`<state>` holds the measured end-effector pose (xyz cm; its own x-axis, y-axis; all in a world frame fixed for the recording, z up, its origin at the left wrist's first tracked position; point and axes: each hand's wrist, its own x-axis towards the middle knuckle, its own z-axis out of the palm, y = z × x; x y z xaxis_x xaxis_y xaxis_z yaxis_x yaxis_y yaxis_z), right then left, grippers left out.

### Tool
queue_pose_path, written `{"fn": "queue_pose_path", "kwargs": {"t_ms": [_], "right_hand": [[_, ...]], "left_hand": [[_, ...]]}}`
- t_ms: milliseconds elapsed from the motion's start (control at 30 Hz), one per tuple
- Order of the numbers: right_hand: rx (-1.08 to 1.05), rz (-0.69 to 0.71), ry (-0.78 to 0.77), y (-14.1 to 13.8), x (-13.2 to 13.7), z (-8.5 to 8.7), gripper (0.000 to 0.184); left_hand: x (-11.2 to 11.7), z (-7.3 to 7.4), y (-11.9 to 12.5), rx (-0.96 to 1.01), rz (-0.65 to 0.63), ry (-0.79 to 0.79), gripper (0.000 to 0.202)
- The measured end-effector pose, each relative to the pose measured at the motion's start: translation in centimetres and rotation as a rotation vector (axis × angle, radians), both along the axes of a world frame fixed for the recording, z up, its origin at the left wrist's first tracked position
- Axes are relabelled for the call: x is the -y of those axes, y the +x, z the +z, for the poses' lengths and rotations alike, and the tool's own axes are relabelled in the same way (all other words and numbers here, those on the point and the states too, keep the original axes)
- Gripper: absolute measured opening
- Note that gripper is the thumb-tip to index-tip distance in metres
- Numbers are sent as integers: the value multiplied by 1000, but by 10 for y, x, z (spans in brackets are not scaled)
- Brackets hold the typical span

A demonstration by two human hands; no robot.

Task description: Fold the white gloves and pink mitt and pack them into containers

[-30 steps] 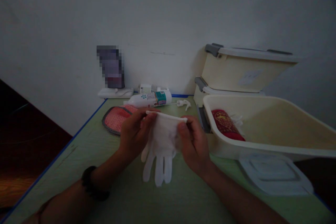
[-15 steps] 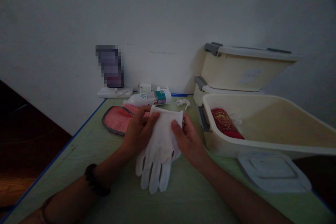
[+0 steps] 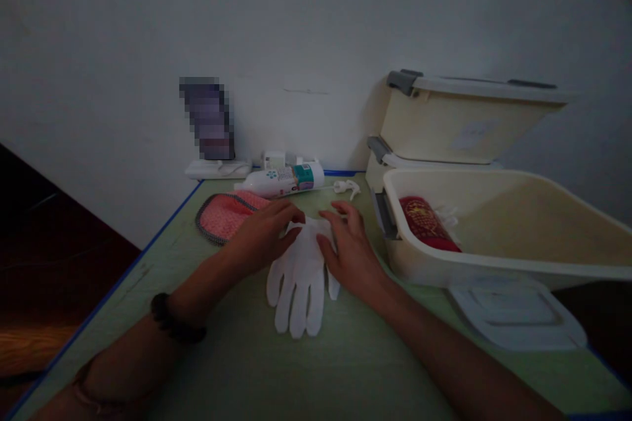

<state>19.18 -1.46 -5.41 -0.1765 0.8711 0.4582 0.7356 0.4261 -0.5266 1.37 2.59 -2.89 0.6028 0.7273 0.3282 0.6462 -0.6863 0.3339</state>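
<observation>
Between two hands point(image 3: 266, 230) point(image 3: 355, 256), one white glove point(image 3: 301, 270), perhaps two

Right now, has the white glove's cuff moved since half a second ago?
Yes, down: against the white bottle, the white glove's cuff now sits lower in view, with more table showing between them.

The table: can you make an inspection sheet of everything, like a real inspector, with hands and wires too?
Surface: green table with blue edging.
Job's things: white glove, lying on the table, fingers toward the person.
Clutter: pink cloth item on the left; white bottle on its side, nozzle beside it; cream bin holding a red item; pale lid near the bin.
Hands: left hand and right hand loosely open at the cuff; contact hard to tell.
Cables: apparently a white cord on the white stand.
Surroundings: grey wall behind.
</observation>
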Motion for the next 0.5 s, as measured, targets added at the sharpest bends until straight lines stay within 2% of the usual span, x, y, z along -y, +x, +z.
{"fn": "queue_pose_path", "kwargs": {"t_ms": [100,200,367,500], "right_hand": [[173,110,-47,0,2,0,39],[317,168,-144,0,3,-7,49],[443,96,-197,2,2,-14,55],[474,115,-185,5,1,-11,55]], "left_hand": [[2,13,-7,-113,-98,-94,13],[6,22,-14,-237,-107,-283,11],[12,20,-16,-304,-97,-452,12],[12,17,-17,-299,-64,-577,16]]}}
